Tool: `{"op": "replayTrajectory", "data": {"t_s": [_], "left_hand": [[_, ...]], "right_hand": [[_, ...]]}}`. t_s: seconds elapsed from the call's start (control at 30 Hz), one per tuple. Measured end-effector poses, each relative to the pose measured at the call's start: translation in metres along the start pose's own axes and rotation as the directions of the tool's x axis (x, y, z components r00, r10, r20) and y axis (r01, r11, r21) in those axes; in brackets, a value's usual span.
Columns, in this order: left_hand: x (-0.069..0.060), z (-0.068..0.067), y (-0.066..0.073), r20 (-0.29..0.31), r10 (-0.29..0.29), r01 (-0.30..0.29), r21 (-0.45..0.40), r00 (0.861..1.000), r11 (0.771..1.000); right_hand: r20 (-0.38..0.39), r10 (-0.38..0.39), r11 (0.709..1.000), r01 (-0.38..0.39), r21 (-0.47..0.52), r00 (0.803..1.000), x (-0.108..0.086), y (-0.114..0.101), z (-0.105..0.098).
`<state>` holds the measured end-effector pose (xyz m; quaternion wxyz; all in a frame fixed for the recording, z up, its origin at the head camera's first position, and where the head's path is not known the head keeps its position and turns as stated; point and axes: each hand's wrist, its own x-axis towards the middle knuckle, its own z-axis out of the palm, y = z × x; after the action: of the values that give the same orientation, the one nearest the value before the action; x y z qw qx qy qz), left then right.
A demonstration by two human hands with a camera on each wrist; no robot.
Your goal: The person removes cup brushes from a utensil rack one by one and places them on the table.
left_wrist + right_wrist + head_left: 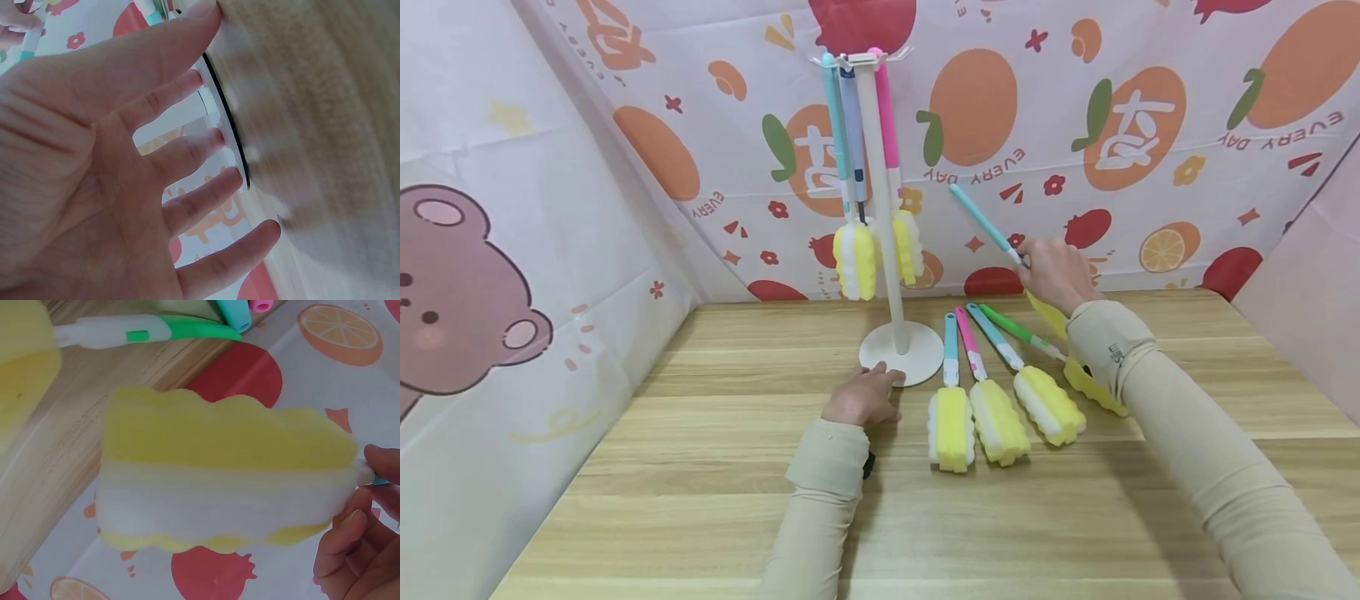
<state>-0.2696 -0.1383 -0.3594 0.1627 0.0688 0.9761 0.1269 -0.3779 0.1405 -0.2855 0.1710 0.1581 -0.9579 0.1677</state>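
Note:
My right hand [1058,271] pinches a bottle brush with a light-blue handle [981,218] above the table's back right part. Its yellow and white sponge head [225,444] fills the right wrist view. With fingers spread, my left hand [863,396] rests its fingertips on the round white base [917,358] of a stand. From the stand's top hooks [862,61] hang a teal brush [837,125], a blue-grey brush [853,125] and a pink brush [887,117].
Right of the base, several sponge brushes lie fanned on the wooden table [722,500]: a blue one [952,425], a pink one [998,421], another blue one [1048,404] and a green one [1011,325], partly behind my right forearm. A fruit-print cloth [973,108] stands behind.

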Motion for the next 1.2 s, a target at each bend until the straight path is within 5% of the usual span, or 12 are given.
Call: {"op": "replayTrajectory", "data": {"t_s": [0.63, 1.2], "left_hand": [[0.001, 0.001, 0.001, 0.005, -0.005, 0.005, -0.003, 1.0, 1.0], [0.001, 0.0, 0.0, 0.006, 0.002, -0.002, 0.007, 1.0, 1.0]], "right_hand": [[0.003, -0.114, 0.981, 0.114, -0.159, 0.993, -0.006, 0.012, 0.006], [0.032, -0.14, 0.921, 0.142, -0.363, 0.99, -0.009, 0.017, 0.01]]}}
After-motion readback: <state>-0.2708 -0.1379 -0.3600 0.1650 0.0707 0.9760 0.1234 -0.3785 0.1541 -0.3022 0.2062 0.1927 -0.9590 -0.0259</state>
